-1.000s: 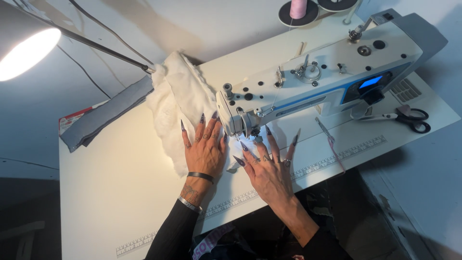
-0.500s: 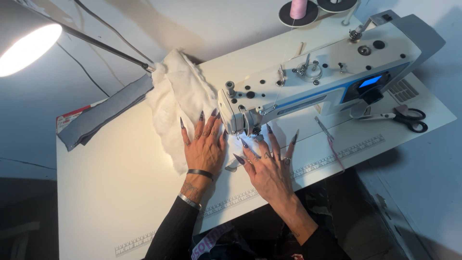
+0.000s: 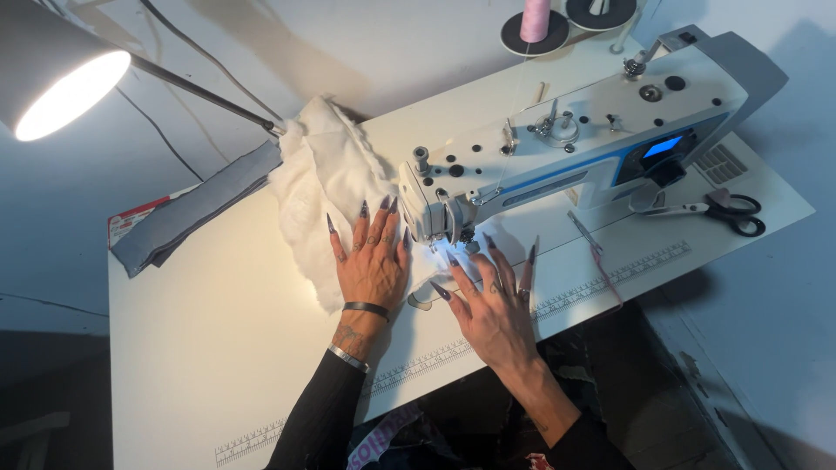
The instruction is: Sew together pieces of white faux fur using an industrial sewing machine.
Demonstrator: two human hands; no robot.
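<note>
A white fluffy fabric (image 3: 322, 187) lies bunched on the white sewing table (image 3: 200, 348), running under the needle of a white and blue sewing machine (image 3: 592, 130). My left hand (image 3: 373, 257) lies flat on the fabric, fingers spread, just left of the machine's needle end. My right hand (image 3: 492, 300) rests flat in front of the needle, fingers spread on the lit patch of fabric. Both hands have long dark pointed nails. Bracelets sit on my left wrist.
A folded grey cloth (image 3: 192, 213) lies at the table's left. Scissors (image 3: 723, 209) rest to the right of the machine. A pink thread spool (image 3: 535, 19) stands behind it. A lit lamp (image 3: 61, 74) hangs at the upper left. A printed ruler (image 3: 418, 361) runs along the table's front edge.
Both hands stay flat on the fabric; they have shifted only slightly toward the needle.
</note>
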